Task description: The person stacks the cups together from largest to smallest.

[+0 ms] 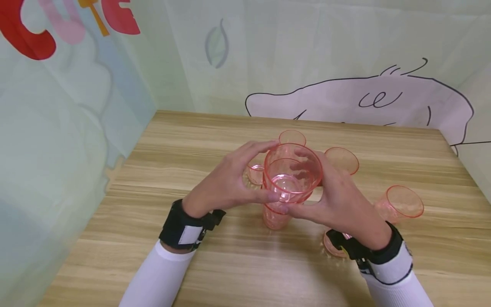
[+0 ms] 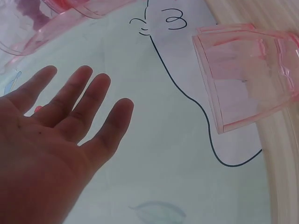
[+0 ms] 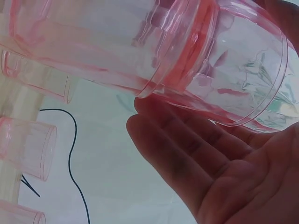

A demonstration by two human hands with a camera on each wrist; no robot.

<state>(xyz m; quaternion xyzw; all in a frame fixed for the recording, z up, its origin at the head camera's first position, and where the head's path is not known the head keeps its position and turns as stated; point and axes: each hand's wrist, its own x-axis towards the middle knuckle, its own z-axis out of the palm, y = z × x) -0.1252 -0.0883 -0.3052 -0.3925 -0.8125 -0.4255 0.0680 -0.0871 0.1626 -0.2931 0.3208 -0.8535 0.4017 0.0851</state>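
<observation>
A clear pink tumbler (image 1: 285, 187) stands upright on a second pink tumbler (image 1: 275, 219); in the right wrist view the upper one's base sits at the lower one's rim. My right hand (image 1: 339, 189) holds the upper tumbler, its thumb low at the front and its fingers behind, visible through the wall. On the other side, my left hand (image 1: 230, 179) has its thumb across the tumbler's front and its index fingertip near the rim. Seen from the left wrist, the left fingers (image 2: 84, 102) are spread and fairly straight, beside the tumbler at the top left corner.
Several more pink tumblers stand around the stack: one behind it (image 1: 292, 136), one by the left hand (image 1: 255, 174), others at the right (image 1: 341, 161) and farther right (image 1: 400, 202). Another tumbler (image 1: 333, 247) is partly hidden by the right wrist. A printed cloth backdrop borders the wooden table (image 1: 184, 140).
</observation>
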